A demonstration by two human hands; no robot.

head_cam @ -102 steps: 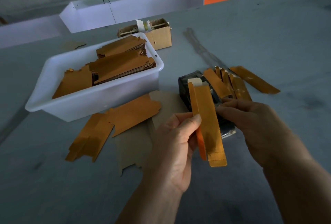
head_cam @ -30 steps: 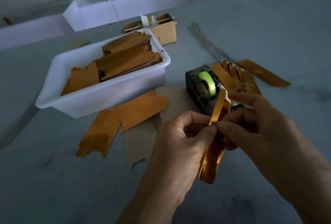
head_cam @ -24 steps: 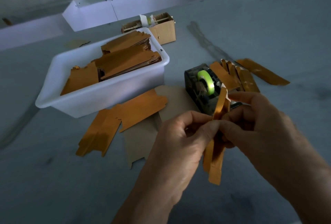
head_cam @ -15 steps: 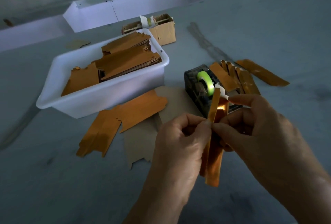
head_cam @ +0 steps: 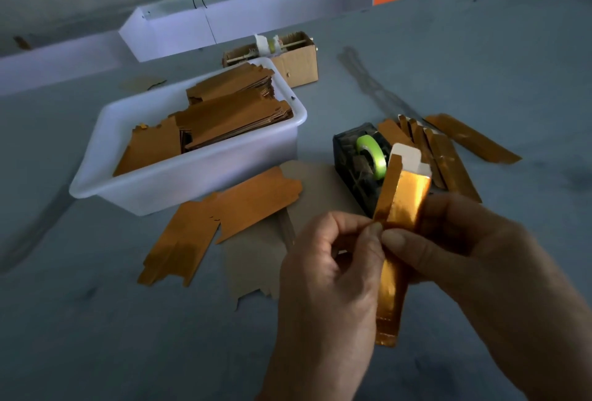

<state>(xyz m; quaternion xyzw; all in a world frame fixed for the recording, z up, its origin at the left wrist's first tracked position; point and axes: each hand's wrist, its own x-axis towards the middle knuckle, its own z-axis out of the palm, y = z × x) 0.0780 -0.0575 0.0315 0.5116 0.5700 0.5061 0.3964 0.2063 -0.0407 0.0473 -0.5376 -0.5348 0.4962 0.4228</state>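
Note:
A long, narrow gold-foil carton blank (head_cam: 399,208) with a white inner flap at its top is held upright above the table, partly folded into a sleeve. My left hand (head_cam: 330,275) pinches its left edge between thumb and forefinger. My right hand (head_cam: 474,259) grips its right side, thumb on the front and fingers behind. Just behind it stands a dark tape dispenser (head_cam: 355,160) with a green roll (head_cam: 371,152).
A white tub (head_cam: 192,176) with stacked gold blanks stands at the left. Flat gold blanks (head_cam: 224,218) and brown card (head_cam: 256,256) lie in front of it. Several folded gold sleeves (head_cam: 448,150) lie right of the dispenser. A small cardboard box (head_cam: 298,61) sits behind the tub.
The blank, flat and face-on at first, has been folded lengthwise between both hands. Over the last half second its top has opened wider, showing the white flap.

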